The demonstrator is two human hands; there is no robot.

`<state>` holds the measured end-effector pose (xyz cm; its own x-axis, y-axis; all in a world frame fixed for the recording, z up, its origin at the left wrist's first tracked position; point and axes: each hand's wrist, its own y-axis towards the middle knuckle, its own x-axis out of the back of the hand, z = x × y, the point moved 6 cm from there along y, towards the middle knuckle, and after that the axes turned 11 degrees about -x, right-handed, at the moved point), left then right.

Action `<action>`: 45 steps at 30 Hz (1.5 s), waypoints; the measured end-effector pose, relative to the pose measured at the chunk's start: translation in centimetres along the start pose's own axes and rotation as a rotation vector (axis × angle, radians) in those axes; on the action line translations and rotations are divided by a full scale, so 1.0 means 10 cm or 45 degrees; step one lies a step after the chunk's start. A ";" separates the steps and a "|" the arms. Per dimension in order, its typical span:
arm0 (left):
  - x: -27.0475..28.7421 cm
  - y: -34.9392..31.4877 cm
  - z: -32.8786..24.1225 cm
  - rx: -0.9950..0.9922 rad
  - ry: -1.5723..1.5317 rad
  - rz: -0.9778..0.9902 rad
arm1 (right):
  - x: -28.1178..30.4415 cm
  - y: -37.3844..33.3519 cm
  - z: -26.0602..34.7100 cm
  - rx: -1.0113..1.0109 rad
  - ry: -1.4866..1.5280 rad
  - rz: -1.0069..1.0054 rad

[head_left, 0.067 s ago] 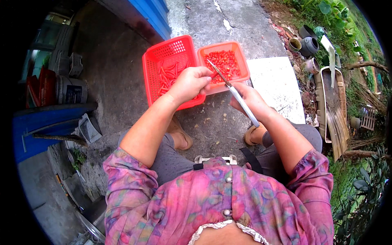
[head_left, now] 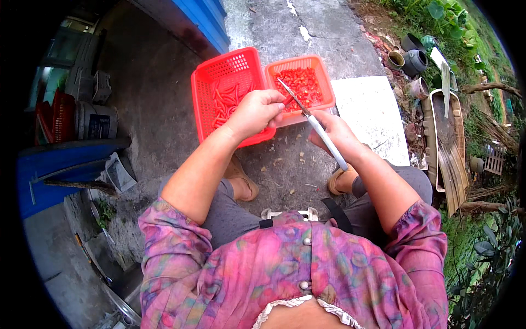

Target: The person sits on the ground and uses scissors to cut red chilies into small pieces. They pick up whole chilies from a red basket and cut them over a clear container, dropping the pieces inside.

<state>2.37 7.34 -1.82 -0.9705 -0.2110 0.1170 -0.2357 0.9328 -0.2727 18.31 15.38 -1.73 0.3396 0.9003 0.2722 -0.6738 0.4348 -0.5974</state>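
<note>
My left hand [head_left: 255, 114] pinches a red chili pepper [head_left: 287, 100], mostly hidden by the fingers, by the near left corner of a small orange-red basket [head_left: 330, 93]. Cut red chili pieces [head_left: 307, 82] lie in that basket. In my right hand [head_left: 339, 136] is a pair of scissors [head_left: 327, 143] with pale grey handles. Its blades point up and left over the cut pieces, close to the pinched chili. To the left, a larger red basket [head_left: 200, 109] holds whole red chilies [head_left: 226, 98], partly covered by my left hand and wrist.
Both baskets rest on the concrete ground [head_left: 274, 164] beyond my feet. A white board [head_left: 372, 115] lies right of them. Pots [head_left: 415, 62] and a long trough [head_left: 435, 137] line the planted edge. A blue panel [head_left: 203, 22] stands beyond the larger basket; a white bucket [head_left: 98, 122] is further left.
</note>
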 end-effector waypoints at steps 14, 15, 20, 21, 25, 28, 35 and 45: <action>0.09 0.05 0.00 -0.061 0.078 -0.100 | 0.01 0.06 -0.10 0.058 0.019 -0.020; 0.07 0.04 0.00 -0.070 0.053 -0.083 | -0.01 0.04 -0.07 0.045 0.000 -0.006; 0.01 0.02 0.02 -0.044 0.040 -0.029 | 0.02 -0.01 0.01 -0.042 -0.083 -0.028; 0.01 0.02 0.02 -0.029 0.033 -0.028 | 0.03 -0.01 0.02 -0.030 -0.108 -0.045; 0.06 0.03 0.05 0.004 -0.008 -0.099 | 0.03 -0.02 0.04 -0.057 -0.114 -0.076; 0.08 0.04 0.11 0.033 -0.053 -0.143 | 0.05 0.00 -0.05 -0.146 0.031 -0.048; 0.01 0.03 0.02 0.080 -0.058 -0.057 | -0.01 -0.03 0.00 -0.033 0.030 0.002; 0.07 0.07 0.08 -0.038 0.026 -0.125 | 0.05 -0.01 -0.02 -0.112 0.002 -0.031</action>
<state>1.44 7.61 -2.72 -0.9415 -0.2960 0.1613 -0.3276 0.9164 -0.2302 18.63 15.77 -1.70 0.3563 0.8896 0.2859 -0.6054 0.4528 -0.6546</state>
